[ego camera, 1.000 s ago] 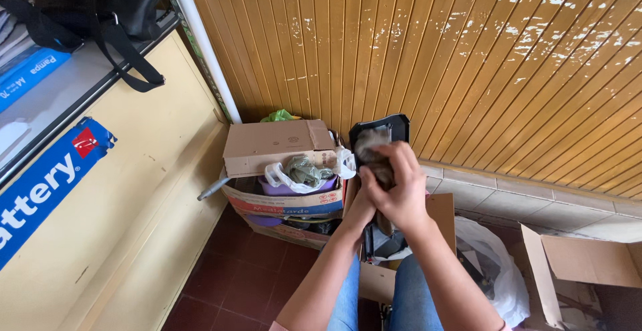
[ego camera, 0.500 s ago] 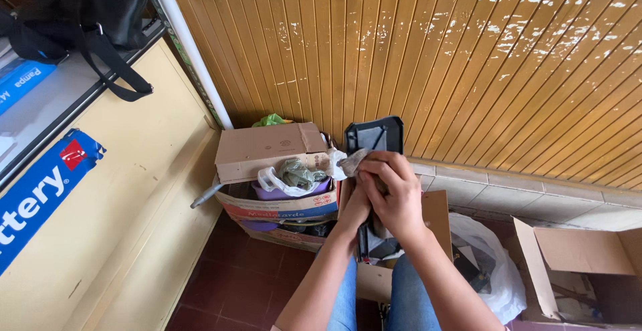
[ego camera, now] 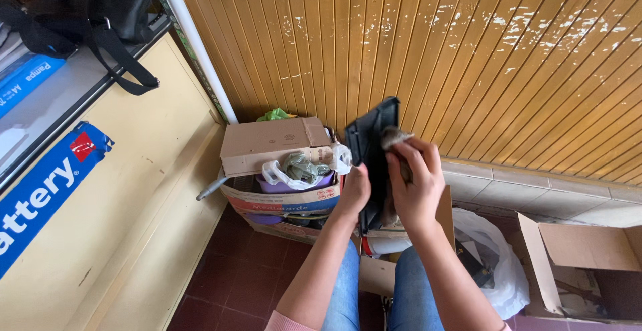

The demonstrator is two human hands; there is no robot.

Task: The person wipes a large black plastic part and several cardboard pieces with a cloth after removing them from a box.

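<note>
I hold a flat black rectangular case-like object upright in front of me, turned nearly edge-on. My left hand grips its lower left edge. My right hand presses a small greyish cloth against its right face. Both forearms rise from my lap, above my blue jeans.
A cardboard box stuffed with a plastic bag and a purple tub stands on the red tile floor. A white plastic bag and an open carton lie to the right. A wooden slat wall is ahead, a yellow cabinet and a black bag to the left.
The black object has turned from facing me to nearly edge-on, and my right hand with the cloth has shifted onto its right side. The view has drifted slightly.
</note>
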